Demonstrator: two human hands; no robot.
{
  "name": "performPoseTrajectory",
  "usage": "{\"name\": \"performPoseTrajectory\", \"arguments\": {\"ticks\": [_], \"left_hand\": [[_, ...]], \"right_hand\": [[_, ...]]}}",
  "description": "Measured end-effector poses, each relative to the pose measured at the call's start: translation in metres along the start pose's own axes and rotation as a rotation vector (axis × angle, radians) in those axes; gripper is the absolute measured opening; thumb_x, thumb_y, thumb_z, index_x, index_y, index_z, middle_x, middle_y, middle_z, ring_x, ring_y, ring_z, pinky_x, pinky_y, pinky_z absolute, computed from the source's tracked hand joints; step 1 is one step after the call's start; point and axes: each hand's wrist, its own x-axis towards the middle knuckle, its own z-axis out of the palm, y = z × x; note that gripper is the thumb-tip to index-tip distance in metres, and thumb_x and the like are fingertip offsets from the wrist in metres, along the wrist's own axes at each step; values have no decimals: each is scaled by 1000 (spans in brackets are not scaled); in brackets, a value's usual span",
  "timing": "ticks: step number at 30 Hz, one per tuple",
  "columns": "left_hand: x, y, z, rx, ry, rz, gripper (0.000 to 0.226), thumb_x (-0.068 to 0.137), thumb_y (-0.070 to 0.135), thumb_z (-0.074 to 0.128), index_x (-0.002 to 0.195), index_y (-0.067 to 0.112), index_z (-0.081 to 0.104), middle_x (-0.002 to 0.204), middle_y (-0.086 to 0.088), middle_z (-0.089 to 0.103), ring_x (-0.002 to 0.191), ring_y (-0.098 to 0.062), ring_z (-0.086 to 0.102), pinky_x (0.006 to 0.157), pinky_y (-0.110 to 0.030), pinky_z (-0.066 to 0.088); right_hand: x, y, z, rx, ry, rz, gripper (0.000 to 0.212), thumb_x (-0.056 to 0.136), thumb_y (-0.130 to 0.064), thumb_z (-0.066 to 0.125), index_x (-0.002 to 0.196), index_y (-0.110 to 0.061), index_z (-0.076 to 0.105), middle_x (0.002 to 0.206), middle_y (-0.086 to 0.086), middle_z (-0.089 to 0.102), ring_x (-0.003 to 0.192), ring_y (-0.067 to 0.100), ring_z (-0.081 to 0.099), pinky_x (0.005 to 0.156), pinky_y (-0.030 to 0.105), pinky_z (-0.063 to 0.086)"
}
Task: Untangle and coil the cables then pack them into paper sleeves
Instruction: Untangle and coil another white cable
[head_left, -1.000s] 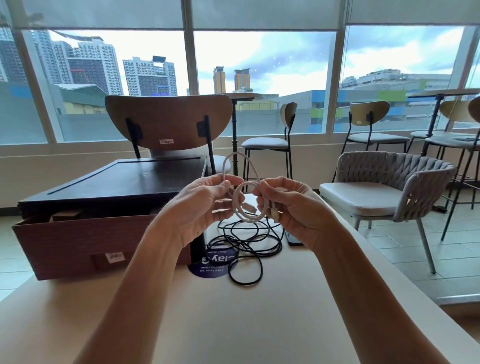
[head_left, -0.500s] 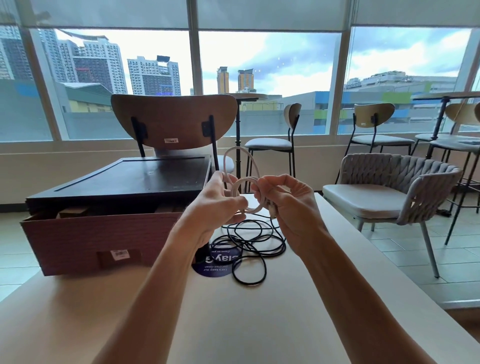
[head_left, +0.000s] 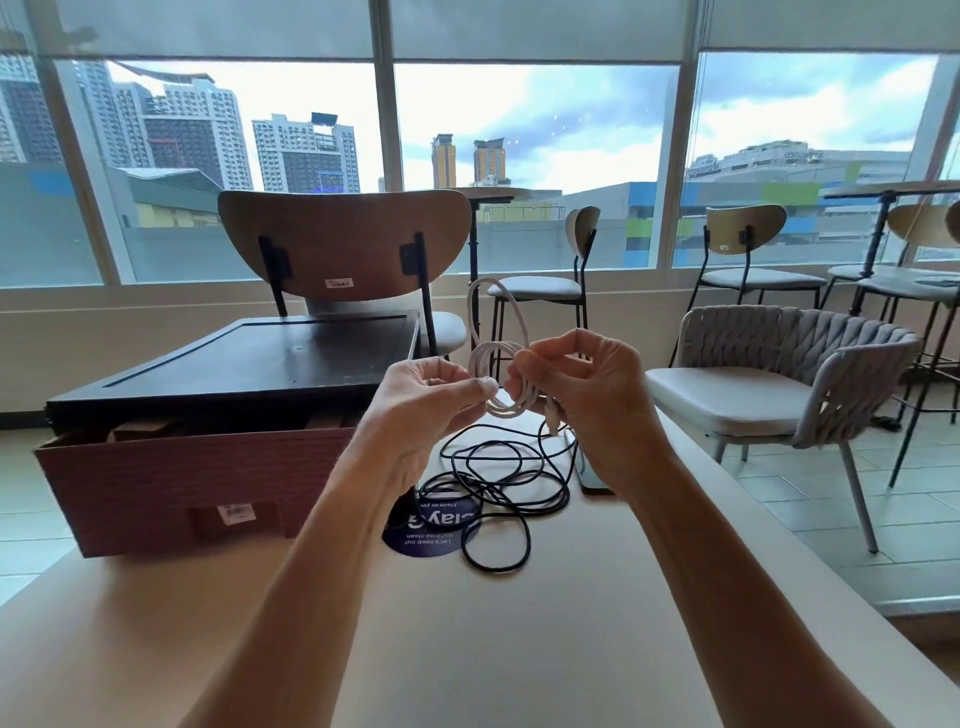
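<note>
My arms reach forward, hands raised close together. My left hand (head_left: 421, 410) pinches the left side of the white cable (head_left: 493, 358) between thumb and forefinger. My right hand (head_left: 587, 395) curls its fingers round the cable's right side.

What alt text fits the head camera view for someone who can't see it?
A person's left hand and right hand hold a partly coiled white cable above a table. A tangled black cable lies on the table beneath, next to a cardboard box, with chairs and city windows behind.
</note>
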Motion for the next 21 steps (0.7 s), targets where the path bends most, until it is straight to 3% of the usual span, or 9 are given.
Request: {"name": "performPoseTrajectory", "arguments": {"ticks": [5,10,15,18,21], "left_hand": [[-5,3,2,53,-78,-10,13,76,5,82,84,4,72,76,-7,72,70,-9,68,73,-17,59],[-7,4,1,104,-270,-59,23,73,5,82,95,4,73,83,-8,74,76,-11,69,74,-16,57],[-12,11,-18,439,-479,83,14,77,13,83,88,14,75,82,-3,69,76,-12,62,76,-21,53],[-12,16,-32,647,-536,175,13,76,19,84,82,20,73,79,4,68,77,-10,59,78,-21,51],[-12,17,-39,815,-548,177,13,79,20,84,83,24,73,77,10,67,71,-5,53,70,-20,46]], "right_hand": [[4,0,-7,53,134,-29,9,84,0,73,88,2,65,76,15,75,66,23,73,64,33,59],[7,3,-12,203,292,20,13,86,-1,72,95,4,64,73,13,73,63,21,70,61,30,58],[10,-3,-28,339,428,58,25,86,-1,70,106,12,62,75,18,70,55,18,64,42,24,42],[10,-5,-37,394,452,52,35,85,-1,71,113,16,59,72,17,71,55,19,64,42,23,41],[9,-2,-31,365,392,78,25,86,-2,70,105,12,63,72,16,71,57,19,63,46,24,41]]}}
